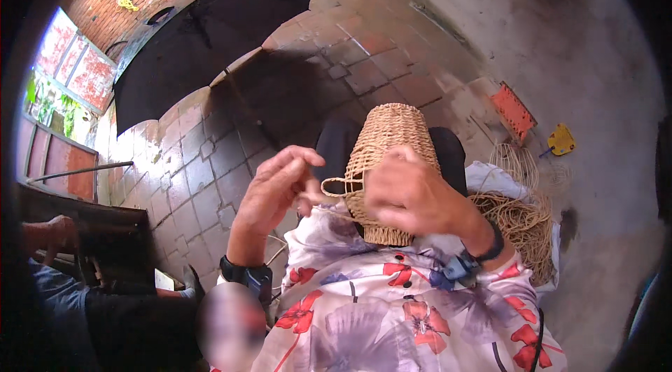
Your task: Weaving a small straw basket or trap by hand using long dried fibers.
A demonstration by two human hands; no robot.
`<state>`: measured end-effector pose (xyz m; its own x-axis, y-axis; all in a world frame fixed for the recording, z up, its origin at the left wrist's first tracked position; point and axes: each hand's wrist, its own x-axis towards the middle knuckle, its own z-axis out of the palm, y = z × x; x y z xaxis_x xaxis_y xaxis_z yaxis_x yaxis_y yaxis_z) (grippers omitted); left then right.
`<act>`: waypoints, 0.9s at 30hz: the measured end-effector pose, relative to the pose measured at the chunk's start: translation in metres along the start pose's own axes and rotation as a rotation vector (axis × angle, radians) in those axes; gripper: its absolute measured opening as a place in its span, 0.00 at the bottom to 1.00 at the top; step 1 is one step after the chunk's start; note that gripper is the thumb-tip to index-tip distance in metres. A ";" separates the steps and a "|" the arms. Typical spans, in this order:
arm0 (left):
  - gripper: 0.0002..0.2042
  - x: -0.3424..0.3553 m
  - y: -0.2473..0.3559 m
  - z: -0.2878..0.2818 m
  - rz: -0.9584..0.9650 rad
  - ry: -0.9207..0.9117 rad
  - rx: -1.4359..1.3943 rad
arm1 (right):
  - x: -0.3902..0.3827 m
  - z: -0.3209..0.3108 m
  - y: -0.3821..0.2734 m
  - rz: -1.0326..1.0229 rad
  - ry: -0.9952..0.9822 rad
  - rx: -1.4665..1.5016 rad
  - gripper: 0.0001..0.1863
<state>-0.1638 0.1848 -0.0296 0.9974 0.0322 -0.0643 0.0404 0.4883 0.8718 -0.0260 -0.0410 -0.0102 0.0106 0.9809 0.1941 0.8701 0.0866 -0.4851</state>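
Note:
A tan woven basket (395, 123), narrow and tapering, lies across my lap with its length pointing away from me. My right hand (413, 193) is closed against its right side, and its fingertips are partly hidden. At the basket's left side a loop of tan cord (333, 187) sticks out beside a dark opening. My left hand (280, 179) is just left of that loop, its fingers curled and slightly blurred. A strand of the cord runs from the basket to its lower fingers, which appear to pinch it.
Beside my right leg, coils of tan cord (521, 225) lie on a white sack (493, 179). An orange plastic piece (513, 113) and a yellow piece (561, 139) are farther right. A black umbrella (210, 36) stands open ahead. Another person's hand (52, 235) shows at left.

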 end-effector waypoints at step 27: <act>0.12 0.006 -0.060 -0.027 0.484 0.492 1.457 | -0.024 0.031 0.104 0.379 0.685 0.165 0.13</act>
<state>-0.1623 0.1790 -0.0957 0.8294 0.3326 0.4489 0.0493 -0.8440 0.5341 0.0493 -0.0499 -0.0917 0.6380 0.6283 0.4452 0.6629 -0.1540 -0.7327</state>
